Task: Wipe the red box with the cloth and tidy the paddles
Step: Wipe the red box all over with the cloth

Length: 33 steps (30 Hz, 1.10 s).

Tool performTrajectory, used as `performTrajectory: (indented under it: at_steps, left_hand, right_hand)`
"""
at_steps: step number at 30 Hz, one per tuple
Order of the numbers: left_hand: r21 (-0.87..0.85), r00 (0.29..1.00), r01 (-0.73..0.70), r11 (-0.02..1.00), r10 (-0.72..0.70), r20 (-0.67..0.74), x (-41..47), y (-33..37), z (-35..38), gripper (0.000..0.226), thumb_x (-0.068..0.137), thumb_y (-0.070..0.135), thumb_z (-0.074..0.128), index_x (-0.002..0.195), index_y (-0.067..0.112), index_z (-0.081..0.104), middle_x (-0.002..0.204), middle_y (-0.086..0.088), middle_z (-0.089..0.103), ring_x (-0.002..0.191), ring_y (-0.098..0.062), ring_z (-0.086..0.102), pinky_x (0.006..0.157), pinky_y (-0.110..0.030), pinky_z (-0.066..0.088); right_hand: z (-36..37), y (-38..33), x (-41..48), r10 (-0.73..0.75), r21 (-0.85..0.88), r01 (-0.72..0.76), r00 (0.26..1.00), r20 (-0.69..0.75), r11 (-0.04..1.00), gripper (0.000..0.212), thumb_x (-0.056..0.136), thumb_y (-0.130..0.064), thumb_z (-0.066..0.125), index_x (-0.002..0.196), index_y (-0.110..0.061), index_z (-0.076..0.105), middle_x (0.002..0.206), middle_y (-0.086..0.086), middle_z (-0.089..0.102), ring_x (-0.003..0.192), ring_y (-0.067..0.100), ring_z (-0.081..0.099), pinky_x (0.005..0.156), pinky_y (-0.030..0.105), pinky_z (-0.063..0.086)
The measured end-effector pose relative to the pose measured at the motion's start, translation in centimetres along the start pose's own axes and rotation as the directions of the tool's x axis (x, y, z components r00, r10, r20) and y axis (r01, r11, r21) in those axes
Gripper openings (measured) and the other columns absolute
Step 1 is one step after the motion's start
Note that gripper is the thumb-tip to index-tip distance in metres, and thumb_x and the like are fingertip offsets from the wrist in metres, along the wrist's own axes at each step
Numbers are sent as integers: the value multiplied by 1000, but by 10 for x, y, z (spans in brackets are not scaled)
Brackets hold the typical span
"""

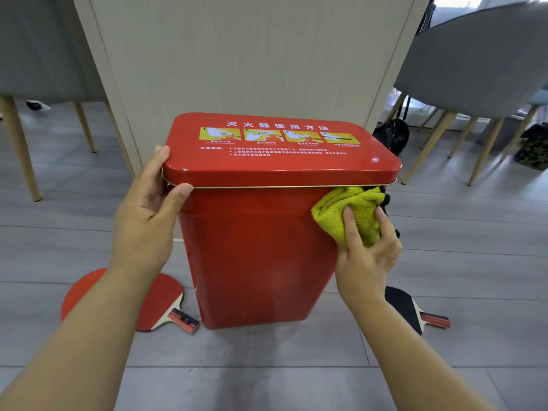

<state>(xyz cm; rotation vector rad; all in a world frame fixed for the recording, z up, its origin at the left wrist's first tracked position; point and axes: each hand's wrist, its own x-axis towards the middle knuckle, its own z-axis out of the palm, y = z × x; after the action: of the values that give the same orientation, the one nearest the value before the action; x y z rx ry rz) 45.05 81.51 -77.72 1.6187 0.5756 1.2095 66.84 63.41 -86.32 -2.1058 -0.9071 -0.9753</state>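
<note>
Red box (pixel 261 256) stood upright on the floor (pixel 267 366), long axis vertical. Left grip (pixel 148 215) clasped its lid corner. Right grip (pixel 367 253) held the cloth (pixel 341 209) against the top-right front, most of that face lying down-left. Red paddle (pixel 161 304) and black paddle (pixel 404 307) lay flat either side.

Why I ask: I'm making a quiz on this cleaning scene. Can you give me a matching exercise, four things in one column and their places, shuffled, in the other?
Things:
1. cloth
2. red paddle
3. black paddle
4. left hand

Places:
a. on the floor, right of the box
b. gripping the lid's left corner
c. pressed on the box's front, just under the lid, by the right hand
d. on the floor, left of the box

Pairs: 1-c, 2-d, 3-a, 4-b.
</note>
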Motion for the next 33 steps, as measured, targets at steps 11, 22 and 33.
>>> performTrajectory:
  at_steps: [11,22,33]
  left_hand:
    - [-26,999,-29,999,29,33,4,-8,-5,60,87,4,59,133,37,41,148,2,39,131,-4,42,108,-29,38]
    - [-2,998,-49,999,49,43,5,-4,-10,61,86,-3,60,129,37,44,144,3,45,126,-2,48,104,-21,41]
    - [-46,995,-62,997,66,79,7,-1,-10,61,86,-9,56,128,33,41,138,4,49,123,2,49,101,-17,41]
  right_hand:
    - [21,-54,-26,405,243,-415,910,90,877,67,92,-40,43,147,-33,5,134,1,14,109,28,24,98,43,37]
    - [34,-123,-35,418,274,-423,905,78,864,64,93,-43,38,148,-30,5,126,4,22,97,24,25,92,48,42]
    - [49,-167,-55,-71,191,77,997,-36,979,63,76,-9,66,132,-30,44,121,15,33,85,26,29,81,42,44]
